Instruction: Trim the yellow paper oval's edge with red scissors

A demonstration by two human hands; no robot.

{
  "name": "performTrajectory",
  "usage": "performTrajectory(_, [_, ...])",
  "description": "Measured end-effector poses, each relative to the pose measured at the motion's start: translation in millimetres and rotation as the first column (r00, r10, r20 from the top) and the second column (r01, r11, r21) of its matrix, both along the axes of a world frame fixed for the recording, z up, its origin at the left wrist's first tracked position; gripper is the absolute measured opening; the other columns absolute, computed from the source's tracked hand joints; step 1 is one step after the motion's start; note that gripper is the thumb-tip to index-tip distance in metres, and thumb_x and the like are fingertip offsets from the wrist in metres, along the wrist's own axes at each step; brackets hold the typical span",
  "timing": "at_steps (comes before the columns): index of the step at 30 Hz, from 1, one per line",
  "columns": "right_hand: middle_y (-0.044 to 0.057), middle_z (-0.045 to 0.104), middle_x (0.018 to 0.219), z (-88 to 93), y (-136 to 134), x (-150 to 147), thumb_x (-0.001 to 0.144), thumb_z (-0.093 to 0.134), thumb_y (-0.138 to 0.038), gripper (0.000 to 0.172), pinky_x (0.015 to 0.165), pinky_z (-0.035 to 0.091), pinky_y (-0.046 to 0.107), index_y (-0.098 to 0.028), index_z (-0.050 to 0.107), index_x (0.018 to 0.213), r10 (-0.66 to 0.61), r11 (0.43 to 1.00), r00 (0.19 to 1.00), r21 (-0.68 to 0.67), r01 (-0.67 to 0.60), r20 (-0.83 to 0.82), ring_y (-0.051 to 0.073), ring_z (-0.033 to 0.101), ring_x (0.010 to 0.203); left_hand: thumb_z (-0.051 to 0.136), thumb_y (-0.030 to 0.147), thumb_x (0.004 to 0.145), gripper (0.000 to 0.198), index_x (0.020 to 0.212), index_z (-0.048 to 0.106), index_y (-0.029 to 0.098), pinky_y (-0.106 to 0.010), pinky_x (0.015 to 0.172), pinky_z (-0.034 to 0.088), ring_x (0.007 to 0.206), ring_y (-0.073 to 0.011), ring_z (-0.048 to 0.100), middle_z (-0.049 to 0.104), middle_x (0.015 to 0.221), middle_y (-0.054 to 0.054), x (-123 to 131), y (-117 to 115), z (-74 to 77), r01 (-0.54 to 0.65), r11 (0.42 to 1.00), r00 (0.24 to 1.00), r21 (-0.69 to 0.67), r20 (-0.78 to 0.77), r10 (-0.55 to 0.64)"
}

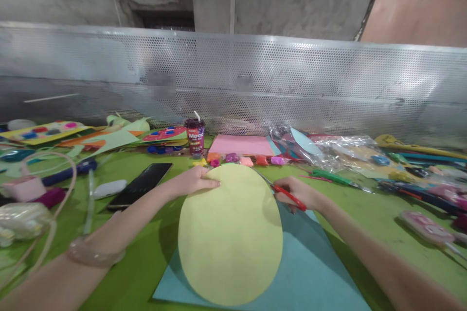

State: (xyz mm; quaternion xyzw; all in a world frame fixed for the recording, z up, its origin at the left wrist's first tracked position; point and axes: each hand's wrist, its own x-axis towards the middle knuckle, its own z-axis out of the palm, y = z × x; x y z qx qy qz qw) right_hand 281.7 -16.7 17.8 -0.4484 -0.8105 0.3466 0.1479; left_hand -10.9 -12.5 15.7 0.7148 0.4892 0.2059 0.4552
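Note:
A large pale-yellow paper oval lies over a blue paper sheet on the green table. My left hand pinches the oval's upper left edge, thumb on top and the other fingers hidden behind the paper. At the upper right edge, my right hand is closed on red-handled scissors. Their blades point up and left, beside the oval's rim and partly behind it. Whether the blades touch the paper I cannot tell.
Left of my arm lie a black phone and a white case. Beyond the oval stand a purple drink cup and pink paper. A green-handled craft knife and clear plastic bags lie right. A perforated metal screen closes the back.

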Motion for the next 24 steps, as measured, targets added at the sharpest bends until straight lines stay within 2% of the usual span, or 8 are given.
performTrajectory(9, [-0.004, 0.043, 0.048, 0.6, 0.7, -0.2, 0.069, 0.043, -0.024, 0.014, 0.033, 0.033, 0.017, -0.016, 0.04, 0.057, 0.012, 1.0, 1.0, 0.012, -0.012, 0.017, 0.009, 0.049, 0.036, 0.057, 0.043, 0.066, 0.028, 0.08, 0.065, 0.02, -0.024, 0.055, 0.046, 0.062, -0.0175, 0.062, 0.069, 0.076, -0.001, 0.1, 0.7, -0.1, 0.008, 1.0, 1.0, -0.014, 0.023, -0.008])
performTrajectory(24, [-0.006, 0.041, 0.041, -1.6, 1.5, -0.9, 0.069, 0.043, -0.024, 0.017, 0.03, 0.032, 0.015, -0.016, 0.04, 0.055, -0.039, 0.999, 0.999, 0.014, 0.039, 0.002, 0.007, 0.045, 0.033, 0.057, 0.043, 0.066, 0.027, 0.078, 0.065, 0.02, -0.023, 0.053, 0.045, 0.062, -0.0172, 0.062, 0.069, 0.074, 0.0, -0.7, 1.8, -0.1, -0.01, 1.0, 1.0, 0.01, 0.008, 0.01])
